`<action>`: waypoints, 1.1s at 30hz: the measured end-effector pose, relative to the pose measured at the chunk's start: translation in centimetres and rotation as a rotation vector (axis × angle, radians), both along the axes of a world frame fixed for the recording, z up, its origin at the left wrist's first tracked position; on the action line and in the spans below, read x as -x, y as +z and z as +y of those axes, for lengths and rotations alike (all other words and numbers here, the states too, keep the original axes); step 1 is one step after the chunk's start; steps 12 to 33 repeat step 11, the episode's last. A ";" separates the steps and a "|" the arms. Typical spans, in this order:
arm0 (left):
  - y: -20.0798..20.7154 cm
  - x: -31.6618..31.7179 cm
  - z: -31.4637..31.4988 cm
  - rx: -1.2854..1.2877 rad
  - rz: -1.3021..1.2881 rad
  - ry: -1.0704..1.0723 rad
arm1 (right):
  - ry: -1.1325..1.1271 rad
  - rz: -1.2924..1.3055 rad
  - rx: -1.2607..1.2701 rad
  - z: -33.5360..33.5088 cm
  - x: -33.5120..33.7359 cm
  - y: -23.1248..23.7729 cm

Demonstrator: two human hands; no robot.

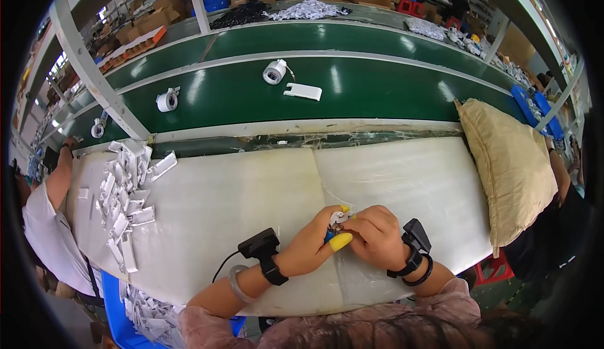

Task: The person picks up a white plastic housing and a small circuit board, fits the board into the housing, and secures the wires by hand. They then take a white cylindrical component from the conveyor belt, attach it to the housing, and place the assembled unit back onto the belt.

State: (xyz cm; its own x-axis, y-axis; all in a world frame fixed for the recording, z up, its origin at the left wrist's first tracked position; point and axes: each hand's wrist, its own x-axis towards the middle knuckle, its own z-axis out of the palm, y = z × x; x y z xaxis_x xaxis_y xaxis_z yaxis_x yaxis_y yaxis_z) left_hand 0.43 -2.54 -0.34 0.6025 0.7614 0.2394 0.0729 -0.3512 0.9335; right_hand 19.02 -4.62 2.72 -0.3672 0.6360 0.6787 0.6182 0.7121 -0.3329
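Note:
My left hand is closed around a small white part with a bit of blue at its lower side. Yellow finger covers sit on this hand's thumb and on one fingertip. My right hand meets it from the right, fingers bent and pinched against the same part. The fingers hide most of the piece, so its exact kind does not show. Both hands are above the pale sheet-covered worktable, near its front edge.
A pile of white plastic housings lies at the table's left, above a blue bin of similar pieces. Behind runs a green conveyor with round white fixtures and a white flat cover. A tan sack stands right. People work on both sides.

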 end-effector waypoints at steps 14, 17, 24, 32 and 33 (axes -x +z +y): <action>0.6 0.0 -0.3 0.174 -0.073 -0.024 | 0.029 0.051 0.025 -0.1 0.1 -0.5; 0.6 0.0 -0.3 0.174 -0.073 -0.024 | 0.029 0.051 0.025 -0.1 0.1 -0.5; 0.6 0.0 -0.3 0.174 -0.073 -0.024 | 0.029 0.051 0.025 -0.1 0.1 -0.5; 0.6 0.0 -0.3 0.174 -0.073 -0.024 | 0.029 0.051 0.025 -0.1 0.1 -0.5; 0.6 0.0 -0.3 0.174 -0.073 -0.024 | 0.029 0.051 0.025 -0.1 0.1 -0.5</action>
